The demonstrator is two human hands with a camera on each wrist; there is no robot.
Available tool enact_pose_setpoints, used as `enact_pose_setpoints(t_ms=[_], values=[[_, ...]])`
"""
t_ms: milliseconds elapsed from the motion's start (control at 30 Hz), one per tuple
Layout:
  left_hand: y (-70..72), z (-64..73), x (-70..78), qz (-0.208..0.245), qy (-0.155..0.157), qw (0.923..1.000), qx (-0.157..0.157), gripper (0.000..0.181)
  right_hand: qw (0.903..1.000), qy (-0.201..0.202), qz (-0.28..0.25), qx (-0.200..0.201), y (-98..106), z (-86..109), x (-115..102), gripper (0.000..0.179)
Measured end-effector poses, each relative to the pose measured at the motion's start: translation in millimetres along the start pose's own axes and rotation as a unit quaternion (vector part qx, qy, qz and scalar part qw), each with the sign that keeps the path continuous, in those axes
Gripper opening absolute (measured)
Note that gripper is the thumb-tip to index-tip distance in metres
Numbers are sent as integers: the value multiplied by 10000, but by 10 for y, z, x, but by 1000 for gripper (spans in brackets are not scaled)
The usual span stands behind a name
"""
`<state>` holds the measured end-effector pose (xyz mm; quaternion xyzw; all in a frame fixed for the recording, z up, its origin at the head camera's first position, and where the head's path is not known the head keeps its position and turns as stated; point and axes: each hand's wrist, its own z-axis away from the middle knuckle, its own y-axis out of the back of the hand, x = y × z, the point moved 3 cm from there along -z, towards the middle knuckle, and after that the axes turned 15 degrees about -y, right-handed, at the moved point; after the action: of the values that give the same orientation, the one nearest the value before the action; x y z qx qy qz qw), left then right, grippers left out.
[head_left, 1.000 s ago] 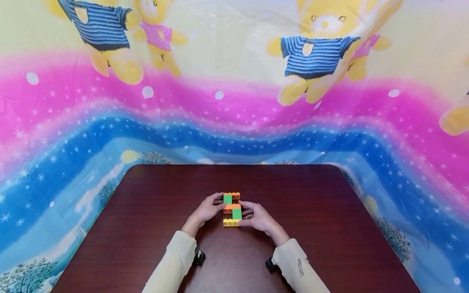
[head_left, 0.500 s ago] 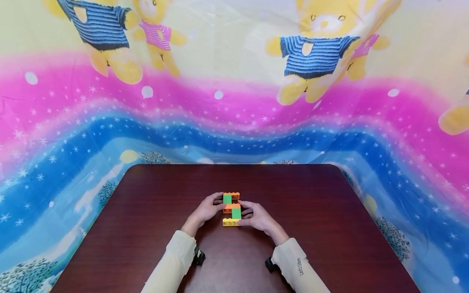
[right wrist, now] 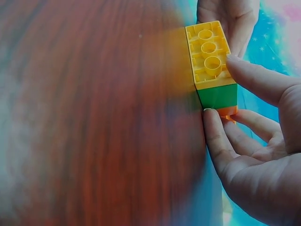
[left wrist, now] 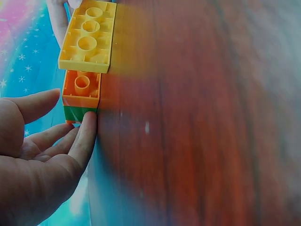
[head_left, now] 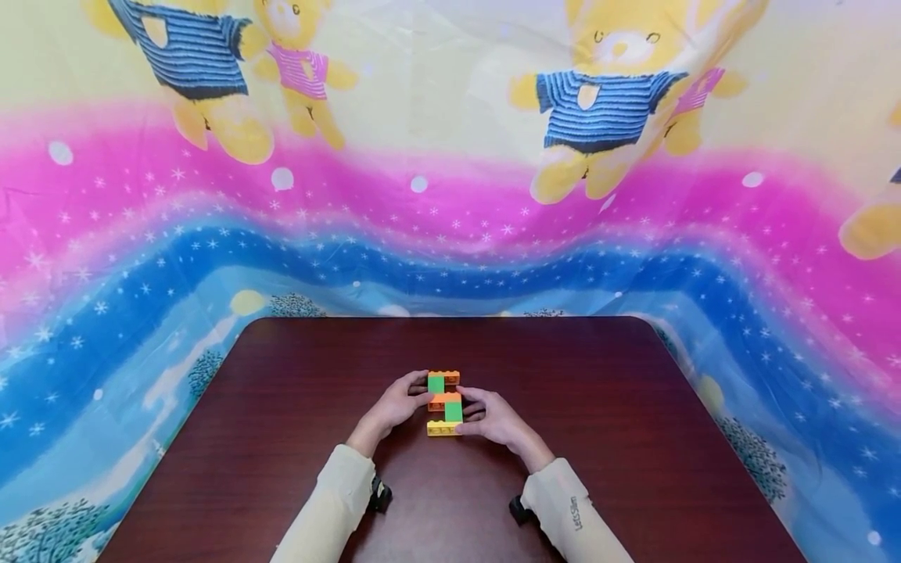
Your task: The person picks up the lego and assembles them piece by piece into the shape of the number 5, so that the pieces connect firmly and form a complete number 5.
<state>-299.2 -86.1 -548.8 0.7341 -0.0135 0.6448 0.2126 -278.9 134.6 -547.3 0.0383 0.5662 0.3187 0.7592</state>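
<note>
A toy-brick model lies on its side mid-table, joined in an S shape. From near to far run a yellow brick (head_left: pixel 440 429), a green brick (head_left: pixel 453 411) at right, an orange brick (head_left: pixel 442 402), another green brick (head_left: pixel 436 384) at left and a far orange brick (head_left: pixel 445 377). My left hand (head_left: pixel 396 404) holds its left side, thumb by the middle orange brick, fingers at the far-left green one. On the right side, my right hand (head_left: pixel 496 417) grips it, thumb at the yellow brick's edge. The yellow brick's hollow underside (right wrist: pixel 209 54) faces the right wrist camera.
The dark reddish-brown table (head_left: pixel 317 352) has rounded far corners. Behind and beside it hangs a cloth (head_left: pixel 450 195) printed with bears and snowflakes. A black wrist device (head_left: pixel 380 494) sits at the left cuff, and another black wrist device (head_left: pixel 519 510) at the right.
</note>
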Motion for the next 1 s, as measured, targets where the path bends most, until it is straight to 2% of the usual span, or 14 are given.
enact_pose_setpoints(t_ms=[133,367,533,633,733,833,1000], values=[[10,9,7,57,-37,10000,13,63,10000,5,-23,13,11,14,2,80],[73,38,51,-325,-185,9993,-67,59,9997,47,215,114,89,73,13,76],[220,74,140,-762,-446,9959,-173,57,9975,170,598,328,234,133,7,71],[353,91,195,-1224,-657,9899,-269,57,9947,137,895,486,361,173,15,70],[519,128,249,-1937,-859,9763,-434,57,9906,51,1200,653,510,212,23,69],[712,183,319,-2710,-1040,9551,-596,57,9815,6,1669,934,683,270,19,69],[1046,263,513,-3711,-1393,9164,-557,58,9528,163,2640,1490,995,410,-32,67]])
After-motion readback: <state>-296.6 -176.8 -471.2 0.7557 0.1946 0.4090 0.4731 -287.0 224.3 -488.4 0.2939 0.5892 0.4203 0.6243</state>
